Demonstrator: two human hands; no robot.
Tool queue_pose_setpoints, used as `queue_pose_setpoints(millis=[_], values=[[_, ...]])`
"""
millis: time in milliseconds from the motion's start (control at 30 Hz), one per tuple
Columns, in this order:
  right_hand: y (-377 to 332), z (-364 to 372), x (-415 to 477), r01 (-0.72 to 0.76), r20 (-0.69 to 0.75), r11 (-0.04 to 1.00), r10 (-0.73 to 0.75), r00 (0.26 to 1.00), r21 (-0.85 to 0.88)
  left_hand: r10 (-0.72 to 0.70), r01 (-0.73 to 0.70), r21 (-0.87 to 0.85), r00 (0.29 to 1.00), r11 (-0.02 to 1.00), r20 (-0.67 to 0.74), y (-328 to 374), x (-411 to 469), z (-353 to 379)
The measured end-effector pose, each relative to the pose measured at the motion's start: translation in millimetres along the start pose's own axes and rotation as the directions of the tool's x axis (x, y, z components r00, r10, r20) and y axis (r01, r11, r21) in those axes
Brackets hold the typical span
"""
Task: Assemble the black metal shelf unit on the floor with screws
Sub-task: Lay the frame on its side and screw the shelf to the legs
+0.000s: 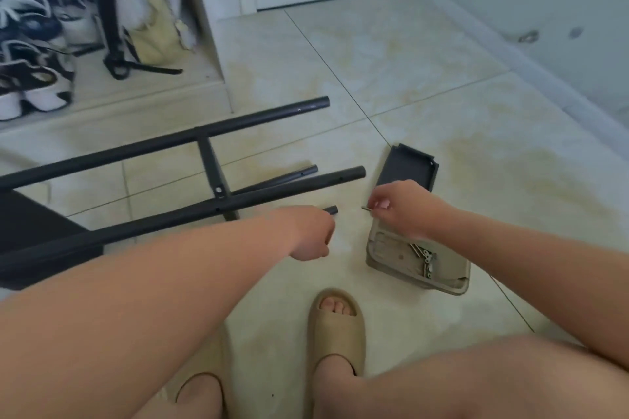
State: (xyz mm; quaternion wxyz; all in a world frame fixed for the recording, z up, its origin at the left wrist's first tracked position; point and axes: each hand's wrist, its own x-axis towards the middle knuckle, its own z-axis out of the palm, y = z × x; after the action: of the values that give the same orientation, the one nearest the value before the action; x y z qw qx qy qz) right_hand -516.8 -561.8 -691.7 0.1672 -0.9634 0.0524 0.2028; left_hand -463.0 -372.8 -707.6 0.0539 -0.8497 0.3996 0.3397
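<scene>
The black metal shelf frame (pixel 143 146) lies on its side on the tiled floor, its tubes running from the left edge toward the middle, with a cross bar (pixel 212 170) between them. My left hand (pixel 311 235) grips the end of a black tube (pixel 332 210), whose open end pokes out past my fingers. My right hand (pixel 398 207) pinches a small silver screw (pixel 367 209), held a short way right of that tube end. A beige tray (pixel 384 262) beneath my right hand holds several more screws (pixel 423 257).
A dark grey lid (pixel 406 165) lies just beyond the tray. My feet in beige slippers (pixel 337 330) are at the bottom. Shoes (pixel 34 78) and a bag (pixel 153 27) sit on a raised step at the back left. A white wall runs along the right.
</scene>
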Motion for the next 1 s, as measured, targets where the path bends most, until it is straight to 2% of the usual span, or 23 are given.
queue_pose_setpoints(millis=[167, 267, 367, 467, 667, 1000], values=[[-83.4, -18.2, 0.1, 0.117, -0.058, 0.992, -0.115, 0.992, 0.040, -0.167, 0.145, -0.236, 0.983, 0.961, -0.075, -53.1, -68.9, -20.1], [-129.6, -15.6, 7.7, 0.167, -0.015, 0.981, -0.167, 0.986, 0.101, -0.271, 0.205, -0.338, 0.949, 0.919, -0.162, -89.8, -98.3, -18.6], [-170.2, -5.4, 21.2, 0.141, 0.078, 0.977, -0.155, 0.985, 0.161, -0.394, 0.273, -0.415, 0.887, 0.868, -0.241, -124.1, -115.2, -3.6], [-194.2, 9.7, 36.3, 0.064, 0.113, 0.959, -0.098, 0.989, 0.275, -0.488, 0.334, -0.482, 0.840, 0.810, -0.237, -151.9, -121.1, 14.3], [-200.0, 26.6, 54.6, 0.063, 0.184, 0.928, -0.139, 0.973, 0.367, -0.440, 0.352, -0.451, 0.892, 0.820, -0.106, -177.5, -105.9, 31.2], [-189.6, 32.7, 76.1, 0.079, 0.130, 0.890, -0.152, 0.980, 0.450, -0.303, 0.205, -0.585, 0.950, 0.784, -0.073, -186.0, -71.8, 26.7]])
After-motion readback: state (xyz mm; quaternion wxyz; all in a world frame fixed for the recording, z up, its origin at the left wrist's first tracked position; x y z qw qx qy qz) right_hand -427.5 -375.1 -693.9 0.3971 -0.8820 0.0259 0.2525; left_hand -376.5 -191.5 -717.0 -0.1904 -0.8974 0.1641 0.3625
